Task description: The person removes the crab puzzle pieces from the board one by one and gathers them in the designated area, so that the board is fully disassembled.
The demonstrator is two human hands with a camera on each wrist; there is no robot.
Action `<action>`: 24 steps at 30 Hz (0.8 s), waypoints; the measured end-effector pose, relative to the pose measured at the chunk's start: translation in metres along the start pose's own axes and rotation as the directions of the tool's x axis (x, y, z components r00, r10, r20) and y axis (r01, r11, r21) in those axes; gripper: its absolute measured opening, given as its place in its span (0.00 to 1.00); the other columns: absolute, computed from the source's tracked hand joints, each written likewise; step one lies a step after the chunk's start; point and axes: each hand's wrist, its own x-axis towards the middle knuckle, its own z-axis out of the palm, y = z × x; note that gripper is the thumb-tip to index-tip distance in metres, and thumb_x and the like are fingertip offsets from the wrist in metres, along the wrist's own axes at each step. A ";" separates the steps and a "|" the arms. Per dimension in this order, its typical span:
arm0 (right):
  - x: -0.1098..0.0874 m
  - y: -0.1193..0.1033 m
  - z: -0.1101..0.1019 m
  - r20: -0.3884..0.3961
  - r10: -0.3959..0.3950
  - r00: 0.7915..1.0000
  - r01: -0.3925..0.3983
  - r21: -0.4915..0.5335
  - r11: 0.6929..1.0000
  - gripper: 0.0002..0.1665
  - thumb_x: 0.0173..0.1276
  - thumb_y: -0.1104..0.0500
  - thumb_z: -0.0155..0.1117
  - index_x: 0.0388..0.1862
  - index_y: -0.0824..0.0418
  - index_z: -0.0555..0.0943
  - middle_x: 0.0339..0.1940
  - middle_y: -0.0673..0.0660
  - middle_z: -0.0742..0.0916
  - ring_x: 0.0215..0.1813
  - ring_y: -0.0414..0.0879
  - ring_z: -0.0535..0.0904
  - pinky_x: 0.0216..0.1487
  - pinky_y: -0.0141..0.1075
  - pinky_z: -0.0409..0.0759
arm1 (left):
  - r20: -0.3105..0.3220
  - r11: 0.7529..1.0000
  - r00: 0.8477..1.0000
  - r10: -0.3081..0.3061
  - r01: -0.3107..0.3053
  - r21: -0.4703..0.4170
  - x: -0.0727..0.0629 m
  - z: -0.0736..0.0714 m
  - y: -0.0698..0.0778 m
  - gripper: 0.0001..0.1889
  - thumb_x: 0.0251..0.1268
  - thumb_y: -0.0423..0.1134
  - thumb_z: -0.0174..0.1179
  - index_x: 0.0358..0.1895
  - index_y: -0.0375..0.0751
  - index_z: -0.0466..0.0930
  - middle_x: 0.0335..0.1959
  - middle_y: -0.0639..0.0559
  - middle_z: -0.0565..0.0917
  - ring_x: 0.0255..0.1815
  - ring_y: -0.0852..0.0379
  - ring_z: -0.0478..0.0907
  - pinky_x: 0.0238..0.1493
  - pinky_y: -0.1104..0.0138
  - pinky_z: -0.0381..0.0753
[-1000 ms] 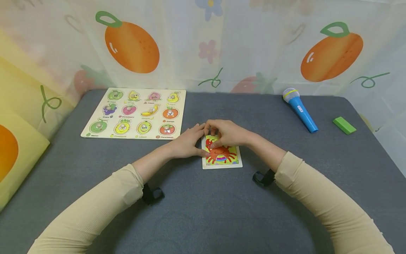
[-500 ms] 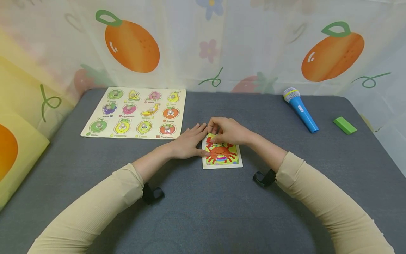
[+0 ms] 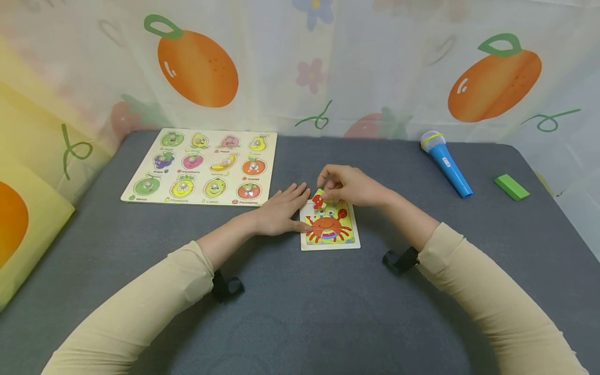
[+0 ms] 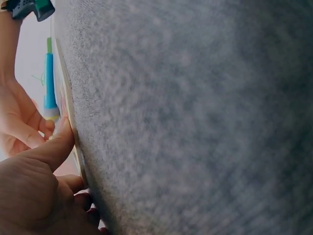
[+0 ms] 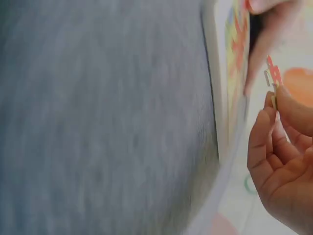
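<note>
A small crab jigsaw puzzle [image 3: 330, 242] in a pale frame lies on the dark table at the centre. My right hand [image 3: 352, 185] pinches a red and yellow puzzle piece [image 3: 318, 199] between thumb and finger, over the puzzle's upper left corner. In the right wrist view the puzzle piece [image 5: 274, 73] stands up from the fingertips, apart from the board. Fingers spread, my left hand [image 3: 280, 211] lies flat at the puzzle's left side, its thumb over the frame's edge. The left wrist view shows that thumb [image 4: 61, 142] along the board's edge.
A fruit peg board [image 3: 197, 200] lies at the back left, close to the left fingertips. A blue toy microphone [image 3: 447, 164] and a green block [image 3: 512, 187] lie at the back right. Behind the table hangs a fruit-print curtain [image 3: 276, 62].
The right hand has lifted the upper left piece out of the crab puzzle and moved slightly right and back with it. The left hand's fingers have stayed almost in place.
</note>
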 end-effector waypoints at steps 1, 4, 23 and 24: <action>-0.003 0.002 -0.004 -0.006 0.006 1.000 -0.006 0.006 1.000 0.13 0.72 0.61 0.61 0.52 0.62 0.75 0.34 0.58 0.84 0.30 0.49 0.76 0.35 0.37 0.77 | 0.001 1.000 1.000 -0.001 0.001 0.007 0.000 0.000 0.000 0.47 0.70 0.58 0.55 0.80 0.38 0.40 0.83 0.43 0.37 0.84 0.43 0.30 0.82 0.44 0.36; -0.012 0.011 -0.018 -0.026 0.025 0.999 -0.024 0.028 0.999 0.12 0.73 0.62 0.60 0.52 0.64 0.75 0.35 0.59 0.84 0.33 0.48 0.78 0.38 0.38 0.80 | 0.004 1.000 1.000 -0.003 0.003 0.017 0.001 0.000 0.002 0.47 0.71 0.58 0.54 0.80 0.38 0.40 0.83 0.43 0.37 0.84 0.44 0.30 0.82 0.45 0.36; -0.071 0.069 -0.067 -0.121 0.165 0.979 -0.153 0.101 0.983 0.12 0.73 0.65 0.58 0.52 0.70 0.74 0.34 0.58 0.82 0.36 0.43 0.83 0.42 0.35 0.86 | 0.028 0.999 1.000 -0.007 0.008 -0.038 0.000 0.001 0.006 0.44 0.73 0.52 0.53 0.80 0.39 0.38 0.83 0.45 0.34 0.84 0.44 0.25 0.82 0.45 0.29; -0.073 0.071 -0.068 -0.117 0.170 0.978 -0.159 0.098 0.982 0.13 0.73 0.65 0.57 0.53 0.70 0.74 0.34 0.58 0.82 0.36 0.44 0.83 0.42 0.34 0.86 | 0.029 0.999 1.000 -0.007 0.008 -0.038 0.000 0.001 0.007 0.44 0.73 0.51 0.53 0.80 0.38 0.38 0.83 0.45 0.34 0.84 0.44 0.25 0.82 0.45 0.29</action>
